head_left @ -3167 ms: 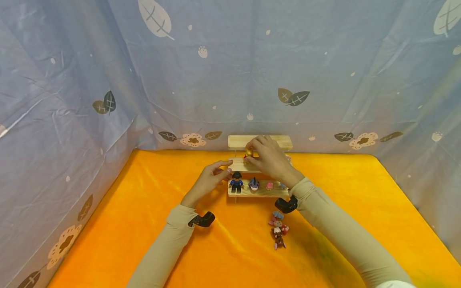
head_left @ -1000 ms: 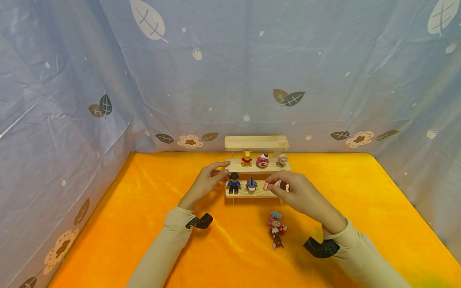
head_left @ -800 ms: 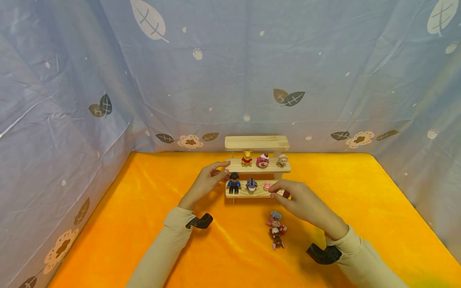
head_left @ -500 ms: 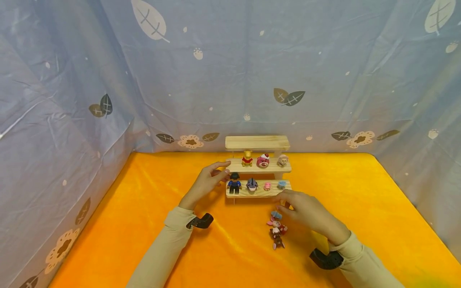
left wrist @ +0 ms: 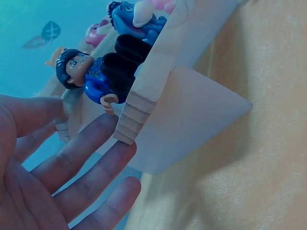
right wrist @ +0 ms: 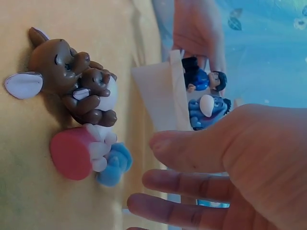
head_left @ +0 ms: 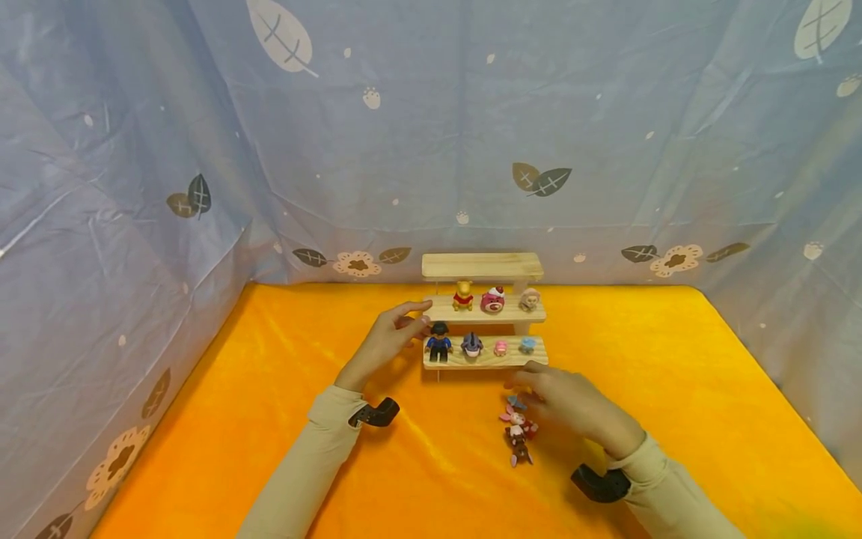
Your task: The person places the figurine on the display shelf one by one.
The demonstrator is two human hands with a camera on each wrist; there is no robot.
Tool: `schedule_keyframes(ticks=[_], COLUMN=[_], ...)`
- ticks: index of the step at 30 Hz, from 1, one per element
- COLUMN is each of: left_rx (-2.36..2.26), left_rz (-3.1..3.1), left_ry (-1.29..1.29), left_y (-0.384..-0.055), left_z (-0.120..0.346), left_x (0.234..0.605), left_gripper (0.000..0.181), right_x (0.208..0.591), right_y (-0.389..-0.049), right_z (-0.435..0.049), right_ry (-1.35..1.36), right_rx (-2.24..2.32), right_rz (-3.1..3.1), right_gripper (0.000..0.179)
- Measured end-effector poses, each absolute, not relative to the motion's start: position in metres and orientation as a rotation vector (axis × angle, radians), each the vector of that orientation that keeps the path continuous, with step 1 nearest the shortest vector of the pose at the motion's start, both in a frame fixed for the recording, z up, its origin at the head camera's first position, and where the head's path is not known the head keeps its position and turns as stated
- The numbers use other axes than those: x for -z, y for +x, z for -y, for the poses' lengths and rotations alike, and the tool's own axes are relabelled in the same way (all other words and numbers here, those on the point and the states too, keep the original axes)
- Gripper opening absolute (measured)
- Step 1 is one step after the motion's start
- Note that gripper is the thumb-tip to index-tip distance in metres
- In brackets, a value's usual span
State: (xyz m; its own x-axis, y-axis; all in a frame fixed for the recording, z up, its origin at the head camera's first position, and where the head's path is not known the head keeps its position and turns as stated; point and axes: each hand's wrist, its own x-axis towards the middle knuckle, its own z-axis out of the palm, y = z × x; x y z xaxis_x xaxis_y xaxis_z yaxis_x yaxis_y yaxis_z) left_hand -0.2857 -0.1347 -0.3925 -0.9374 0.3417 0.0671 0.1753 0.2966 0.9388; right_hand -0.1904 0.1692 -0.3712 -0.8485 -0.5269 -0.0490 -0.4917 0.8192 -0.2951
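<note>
My left hand has its fingertips at the left end of a wooden three-step display shelf, beside a black-haired toy figure in blue. In the left wrist view, its outstretched fingers touch the end of the lowest board. My right hand, somewhat blurred, hovers in front of the shelf with fingers apart and nothing between them. Just below its fingertips lie loose figurines: a brown kangaroo with a baby, a red-and-white one and a light-blue piece.
On the lowest board also stand a grey-blue donkey, a small pink figure and a light-blue one. The middle board carries a yellow bear, a pink bear and a beige figure. An orange cloth lies underneath.
My right hand has left the yellow bear on the middle board, passed the lower board's right end and come forward over the loose figurines. My left hand has stayed at the shelf's end.
</note>
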Motion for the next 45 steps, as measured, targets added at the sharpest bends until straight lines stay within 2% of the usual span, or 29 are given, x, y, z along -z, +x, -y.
schedule_keyframes(ticks=[17,31,45], left_rx=[-1.708,-1.739,-1.722], left_rz=[-2.393,-2.359,-2.378], left_ry=[0.466,0.437,0.43], left_y=[-0.285,-0.283,-0.286], left_z=[0.133,0.131,0.134], left_x=[0.391,0.394,0.392], left_gripper=[0.043,0.045,0.044], right_x=[0.383,0.388,0.391], right_y=[-0.195,-0.193,-0.196], right_z=[-0.168,-0.168,-0.175], right_ry=[-0.889,-0.835,-0.899], right_rx=[0.479,0.496,0.544], right_rz=[-2.791,-2.792,-2.766], right_gripper=[0.014,0.012,0.01])
